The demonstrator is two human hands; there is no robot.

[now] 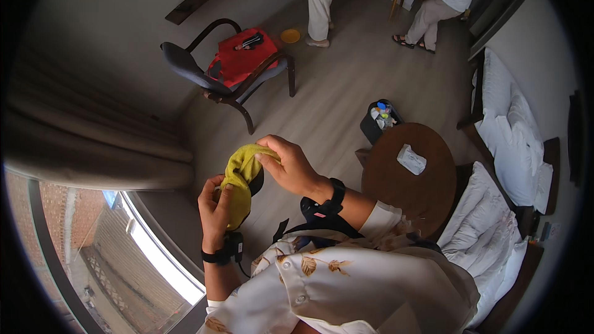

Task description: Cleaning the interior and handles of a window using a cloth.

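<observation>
A yellow-green cloth (241, 160) with a darker patch on its far side is bunched and bent between my two hands. My left hand (216, 211) grips its lower part, thumb on top. From the right, my right hand (290, 167) pinches the upper end between thumb and fingers. The cloth is held up in the air above the floor, beside the window. Black straps with small devices sit on both of my wrists. Some of the cloth is hidden behind my fingers.
A round brown table (408, 195) bearing a white packet (411, 159) stands to my right. Beyond it is a black trash bin (371, 125). An armchair (195, 67) holds a red bag (243, 58). Two people are farther off, near a yellow plate-like disc (290, 35) on the floor.
</observation>
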